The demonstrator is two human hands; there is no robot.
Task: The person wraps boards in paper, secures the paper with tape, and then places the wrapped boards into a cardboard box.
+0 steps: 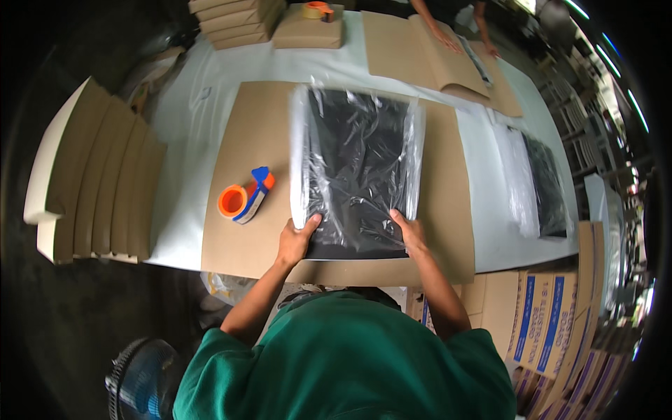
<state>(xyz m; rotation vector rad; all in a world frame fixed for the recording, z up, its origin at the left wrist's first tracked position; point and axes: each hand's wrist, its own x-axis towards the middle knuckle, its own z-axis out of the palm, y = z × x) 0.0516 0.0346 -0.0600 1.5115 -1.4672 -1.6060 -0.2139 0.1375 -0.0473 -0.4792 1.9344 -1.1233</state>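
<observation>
A black board pack in a clear plastic bag [358,168] lies flat on a large sheet of brown wrapping paper [255,147] spread over the white table [189,126]. My left hand [297,238] grips the pack's near left corner, thumb on top. My right hand [410,231] grips its near right corner the same way. An orange and blue tape dispenser [243,198] sits on the brown paper to the left of my left hand.
Wrapped brown packages [98,182] stand in a row at the left; more are stacked at the back [238,21], one with a tape roll [317,10] on it. Another person's hands [448,38] fold brown paper opposite. A second bagged black pack [539,182] lies right. Cardboard boxes [542,322] stand below.
</observation>
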